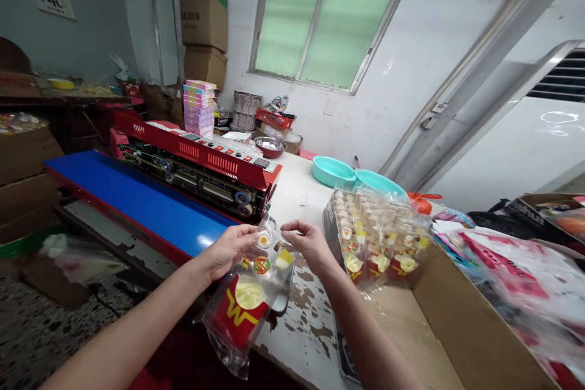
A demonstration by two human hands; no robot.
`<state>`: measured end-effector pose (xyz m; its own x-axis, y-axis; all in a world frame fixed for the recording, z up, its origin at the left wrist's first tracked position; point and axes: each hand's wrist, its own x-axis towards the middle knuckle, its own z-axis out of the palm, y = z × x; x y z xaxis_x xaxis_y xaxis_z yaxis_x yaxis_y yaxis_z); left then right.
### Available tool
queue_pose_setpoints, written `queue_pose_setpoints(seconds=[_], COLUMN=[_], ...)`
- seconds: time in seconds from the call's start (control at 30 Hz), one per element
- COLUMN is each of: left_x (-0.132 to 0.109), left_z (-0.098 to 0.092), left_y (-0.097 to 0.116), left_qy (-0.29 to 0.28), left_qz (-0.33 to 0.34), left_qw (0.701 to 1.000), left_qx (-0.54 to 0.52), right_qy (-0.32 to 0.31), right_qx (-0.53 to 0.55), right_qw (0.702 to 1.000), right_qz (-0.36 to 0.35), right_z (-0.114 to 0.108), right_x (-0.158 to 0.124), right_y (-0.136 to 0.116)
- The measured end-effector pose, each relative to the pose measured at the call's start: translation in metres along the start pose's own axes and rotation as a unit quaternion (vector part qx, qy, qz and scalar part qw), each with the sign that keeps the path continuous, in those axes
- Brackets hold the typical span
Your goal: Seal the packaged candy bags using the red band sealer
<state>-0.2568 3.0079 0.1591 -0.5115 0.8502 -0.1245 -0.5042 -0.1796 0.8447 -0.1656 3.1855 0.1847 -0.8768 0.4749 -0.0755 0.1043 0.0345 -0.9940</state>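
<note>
A clear plastic bag (274, 298) hangs between my two hands over the table's front edge. Inside it are a red toy fries box (240, 317) with a yellow W, a small fried egg piece (264, 239), a round pizza-like piece (262, 265) and a yellow piece (284, 259). My left hand (231, 250) pinches the bag's upper left edge. At the upper right corner, the fingers of my right hand (307, 244) are closed on the bag too. Just beyond lies the end of the blue conveyor belt (137, 189) of a red sealing machine (196, 155).
An open cardboard box (475, 311) on the right holds several similar filled bags (375, 231) standing in rows. Behind it are turquoise basins (333, 170). Stacked pink and purple boxes (198, 108) stand behind the machine. Plastic packaging (516, 268) lies at far right.
</note>
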Motion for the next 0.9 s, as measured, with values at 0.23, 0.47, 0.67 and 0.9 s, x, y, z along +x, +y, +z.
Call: queue_pose_setpoints(seconds=[0.23, 0.47, 0.67, 0.9], left_x=[0.002, 0.008, -0.004, -0.103], left_z=[-0.005, 0.002, -0.012, -0.068], left_y=[0.003, 0.001, 0.010, -0.032], left_qy=[0.000, -0.042, 0.099, 0.426], left_qz=[-0.027, -0.031, 0.060, 0.066], left_qw=[0.999, 0.993, 0.933, 0.832], left_qx=[0.039, 0.109, 0.341, 0.350], right_qy=[0.028, -0.271, -0.207, -0.151], right_qx=[-0.087, -0.195, -0.150, -0.100], right_qw=[0.992, 0.939, 0.961, 0.975], right_qz=[-0.088, 0.084, 0.102, 0.131], right_z=[-0.016, -0.022, -0.014, -0.032], right_x=[0.007, 0.004, 0.003, 0.002], right_y=[-0.011, -0.029, -0.008, 0.011])
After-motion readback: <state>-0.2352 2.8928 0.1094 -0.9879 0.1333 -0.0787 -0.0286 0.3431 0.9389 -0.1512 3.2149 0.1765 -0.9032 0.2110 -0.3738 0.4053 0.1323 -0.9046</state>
